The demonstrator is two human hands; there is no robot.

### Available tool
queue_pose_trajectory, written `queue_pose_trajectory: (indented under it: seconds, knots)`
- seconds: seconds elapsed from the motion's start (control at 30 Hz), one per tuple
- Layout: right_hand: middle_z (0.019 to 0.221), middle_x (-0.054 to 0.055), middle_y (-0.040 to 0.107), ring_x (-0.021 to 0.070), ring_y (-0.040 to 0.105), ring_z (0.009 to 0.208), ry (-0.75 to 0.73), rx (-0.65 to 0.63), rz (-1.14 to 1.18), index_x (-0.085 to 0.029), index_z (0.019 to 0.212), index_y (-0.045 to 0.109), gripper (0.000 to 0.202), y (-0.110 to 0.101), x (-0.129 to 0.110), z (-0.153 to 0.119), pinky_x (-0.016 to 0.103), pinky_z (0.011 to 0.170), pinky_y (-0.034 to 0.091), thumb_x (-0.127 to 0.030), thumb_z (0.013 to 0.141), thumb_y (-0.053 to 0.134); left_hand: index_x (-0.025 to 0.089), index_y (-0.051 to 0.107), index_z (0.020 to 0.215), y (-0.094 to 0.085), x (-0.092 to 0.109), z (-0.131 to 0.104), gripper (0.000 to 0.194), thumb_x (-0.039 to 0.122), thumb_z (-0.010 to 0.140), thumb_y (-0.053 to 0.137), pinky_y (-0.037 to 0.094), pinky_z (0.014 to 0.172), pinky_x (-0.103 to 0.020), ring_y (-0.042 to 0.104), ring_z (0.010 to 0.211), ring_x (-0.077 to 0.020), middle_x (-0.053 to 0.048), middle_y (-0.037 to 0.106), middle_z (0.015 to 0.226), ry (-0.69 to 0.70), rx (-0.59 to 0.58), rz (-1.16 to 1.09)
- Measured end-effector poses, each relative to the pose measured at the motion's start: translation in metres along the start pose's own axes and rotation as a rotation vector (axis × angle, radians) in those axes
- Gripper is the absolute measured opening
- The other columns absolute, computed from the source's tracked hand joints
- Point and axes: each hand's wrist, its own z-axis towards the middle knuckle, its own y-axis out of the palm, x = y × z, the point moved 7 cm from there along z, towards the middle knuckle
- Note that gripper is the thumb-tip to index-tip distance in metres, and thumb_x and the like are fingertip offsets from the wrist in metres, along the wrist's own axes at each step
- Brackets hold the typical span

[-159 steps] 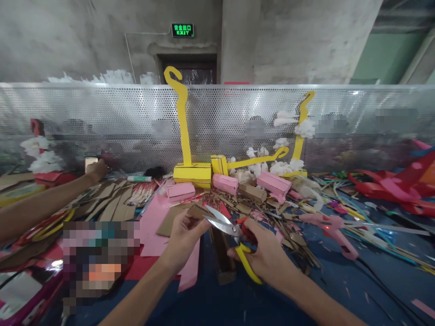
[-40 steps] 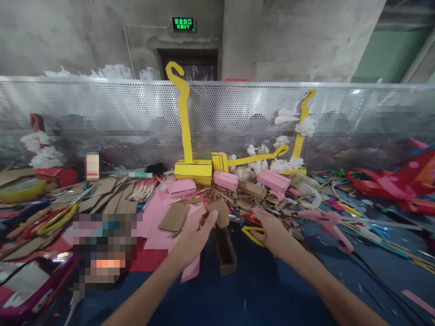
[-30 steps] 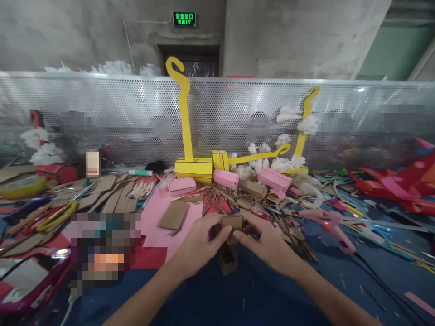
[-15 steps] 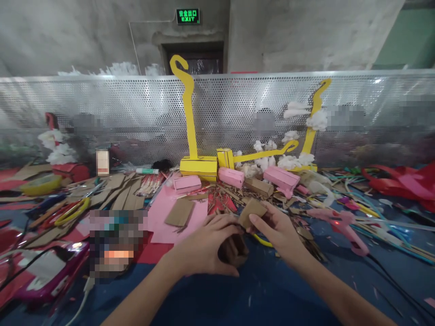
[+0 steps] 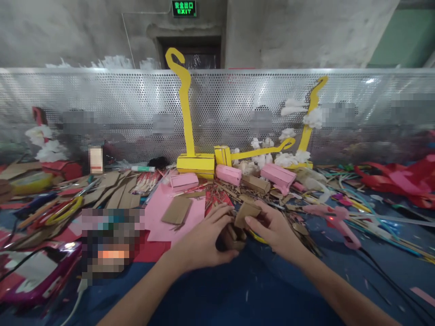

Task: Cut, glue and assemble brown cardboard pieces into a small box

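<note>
I'm watching a blue-covered counter (image 5: 210, 299) in a room with a bare concrete wall (image 5: 288, 36) and one lit exit sign (image 5: 184, 8) above a dark doorway (image 5: 192, 50). A perforated metal panel (image 5: 136, 99) bounds the far side, with materials crowded up against it. Blue surface runs along the near side, beneath and between the forearms, and that is my widest room for moving. Cardboard strips (image 5: 117, 190) crowd the left; a pink glue gun (image 5: 340, 222) (its small light shows red) narrows the right. I count three yellow hooks (image 5: 186, 117), one lying over, plus three pink boxes (image 5: 184, 181) and one brown box (image 5: 255, 184) between two of them. Centrally, the left hand (image 5: 207, 235) has its fingers curved wide round one open cardboard box (image 5: 237, 240). The right hand (image 5: 277, 231) pinches one cardboard piece (image 5: 245, 215) between thumb and fingers, just beside that box; whether they touch, I can't tell.
</note>
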Motion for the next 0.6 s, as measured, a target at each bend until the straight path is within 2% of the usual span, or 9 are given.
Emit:
queue_pose_trajectory:
  seconds: [0.1, 0.2, 0.27, 0.33, 0.47, 0.53, 0.6]
  knots:
    - [0.101, 0.006, 0.072, 0.0226, 0.068, 0.091, -0.062, -0.069, -0.175, -0.020, 0.106, 0.065, 0.017, 0.003, -0.007, -0.003, 0.032, 0.081, 0.054, -0.032, 0.095, 0.060, 0.022, 0.053, 0.135, -0.003, -0.001, 0.000, 0.067, 0.030, 0.073, 0.079, 0.032, 0.122, -0.043, 0.034, 0.148, -0.0278, -0.011, 0.043, 0.155, -0.024, 0.014, -0.039]
    - [0.101, 0.006, 0.072, 0.0228, 0.067, 0.092, -0.066, -0.070, -0.183, -0.020, 0.108, 0.064, 0.019, 0.004, -0.010, -0.004, 0.032, 0.081, 0.054, -0.033, 0.097, 0.058, 0.022, 0.057, 0.128, -0.007, 0.002, 0.001, 0.056, 0.028, 0.076, 0.077, 0.033, 0.122, -0.042, 0.037, 0.146, -0.0275, -0.011, 0.045, 0.153, -0.020, 0.026, -0.078]
    - [0.101, 0.006, 0.071, 0.0234, 0.067, 0.094, -0.040, -0.076, -0.102, -0.020, 0.108, 0.064, 0.021, 0.004, -0.010, -0.003, 0.032, 0.082, 0.054, -0.036, 0.097, 0.057, 0.022, 0.058, 0.126, -0.011, 0.003, 0.001, 0.049, 0.027, 0.080, 0.074, 0.034, 0.121, -0.043, 0.038, 0.145, -0.0270, -0.011, 0.046, 0.152, -0.016, 0.053, -0.113]
    - [0.100, 0.006, 0.071, 0.0231, 0.067, 0.093, -0.011, -0.077, 0.005, -0.020, 0.107, 0.064, 0.022, 0.004, -0.009, -0.001, 0.032, 0.081, 0.054, -0.039, 0.097, 0.058, 0.025, 0.054, 0.132, -0.014, 0.003, 0.001, 0.050, 0.028, 0.085, 0.071, 0.035, 0.120, -0.044, 0.040, 0.144, -0.0268, -0.011, 0.046, 0.152, -0.030, 0.080, -0.142]
    - [0.080, 0.002, 0.070, 0.0181, 0.064, 0.068, 0.067, -0.011, 0.182, -0.020, 0.099, 0.068, 0.027, 0.001, 0.000, 0.002, 0.028, 0.064, 0.052, -0.045, 0.092, 0.064, 0.030, 0.041, 0.145, -0.012, 0.000, -0.002, 0.055, 0.033, 0.094, 0.062, 0.040, 0.116, -0.047, 0.044, 0.142, -0.0272, -0.008, 0.046, 0.153, -0.108, 0.079, -0.166]
    - [0.073, 0.001, 0.069, 0.0173, 0.063, 0.063, 0.122, 0.023, 0.272, -0.019, 0.095, 0.068, 0.028, 0.002, 0.005, 0.001, 0.028, 0.061, 0.051, -0.047, 0.089, 0.068, 0.031, 0.042, 0.145, -0.014, -0.001, -0.002, 0.049, 0.031, 0.098, 0.055, 0.043, 0.114, -0.046, 0.048, 0.138, -0.0264, -0.007, 0.050, 0.151, -0.123, 0.119, -0.181]
    - [0.076, 0.001, 0.070, 0.0178, 0.065, 0.065, 0.161, 0.026, 0.364, -0.020, 0.096, 0.068, 0.028, 0.007, 0.008, -0.001, 0.029, 0.064, 0.052, -0.046, 0.086, 0.072, 0.030, 0.047, 0.140, -0.019, -0.003, -0.002, 0.039, 0.029, 0.102, 0.047, 0.043, 0.113, -0.045, 0.051, 0.135, -0.0251, -0.007, 0.055, 0.146, -0.121, 0.194, -0.205]
